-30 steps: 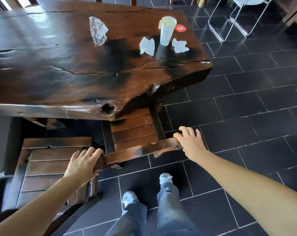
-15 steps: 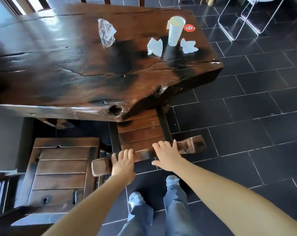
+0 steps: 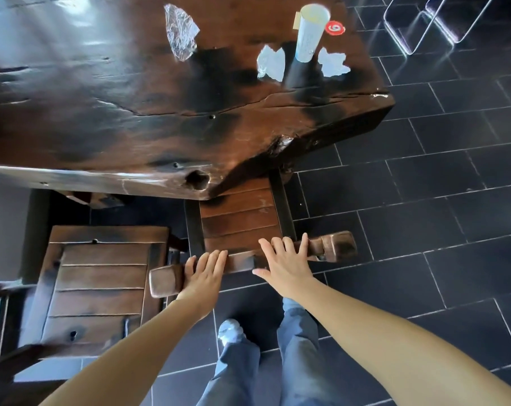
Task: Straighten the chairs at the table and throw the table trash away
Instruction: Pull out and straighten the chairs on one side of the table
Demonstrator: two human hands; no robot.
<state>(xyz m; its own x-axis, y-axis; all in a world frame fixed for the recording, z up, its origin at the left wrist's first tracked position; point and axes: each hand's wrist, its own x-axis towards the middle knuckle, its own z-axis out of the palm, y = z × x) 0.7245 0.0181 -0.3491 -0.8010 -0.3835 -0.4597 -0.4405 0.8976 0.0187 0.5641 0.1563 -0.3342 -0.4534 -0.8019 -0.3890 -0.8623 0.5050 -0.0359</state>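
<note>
A dark wooden chair [image 3: 239,218] is tucked partly under the heavy wooden table [image 3: 131,127], seat slats showing below the table edge. My left hand [image 3: 203,276] lies over the left part of its top rail [image 3: 336,246], my right hand [image 3: 286,268] over the middle, fingers across the rail and thumb on the near side. On the far side of the table lie a crumpled clear plastic wrapper [image 3: 181,30], a tall paper cup [image 3: 308,30] standing upright, and two torn white paper scraps [image 3: 271,63] [image 3: 332,63] on either side of the cup.
A second wooden chair [image 3: 101,282] stands to the left, pulled out from the table. A round red tag [image 3: 334,27] sits on the table by the cup. A wire-frame chair [image 3: 424,24] stands at the top right on the dark tiled floor [image 3: 424,186].
Both hands moved from the ends of the chair's top rail towards its middle. The chair slid further under the table and I stepped closer.
</note>
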